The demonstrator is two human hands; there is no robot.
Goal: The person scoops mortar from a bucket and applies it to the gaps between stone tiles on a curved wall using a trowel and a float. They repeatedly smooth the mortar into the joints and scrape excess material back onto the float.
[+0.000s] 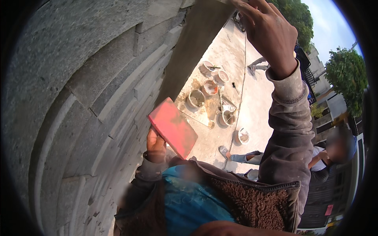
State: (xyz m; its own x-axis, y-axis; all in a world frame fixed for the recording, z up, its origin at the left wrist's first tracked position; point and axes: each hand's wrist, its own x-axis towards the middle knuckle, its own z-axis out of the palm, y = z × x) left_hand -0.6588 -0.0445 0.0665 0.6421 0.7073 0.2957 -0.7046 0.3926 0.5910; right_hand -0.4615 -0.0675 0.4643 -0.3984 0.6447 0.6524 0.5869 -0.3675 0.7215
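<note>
My left hand [156, 144] is closed behind a red plastering float [173, 128], low beside the stone wall. The float's flat red face is turned up, and its grip is hidden. Stretched up to the top edge of the picture, my right hand [268, 33] has its fingers bent and pressed together beside a smooth grey strip [193, 47] along the wall's edge. The picture cuts off the fingertips, so what they hold cannot be made out. Rough grey stone cladding [106, 82] fills the left side.
Several buckets stand on the pale concrete ground [256, 114], among them a grey-filled bucket [196, 99] and a white bucket [242, 136]. A person in a blue cap [341, 145] is at the right. Trees [346, 78] and a dark gate [325, 196] lie beyond.
</note>
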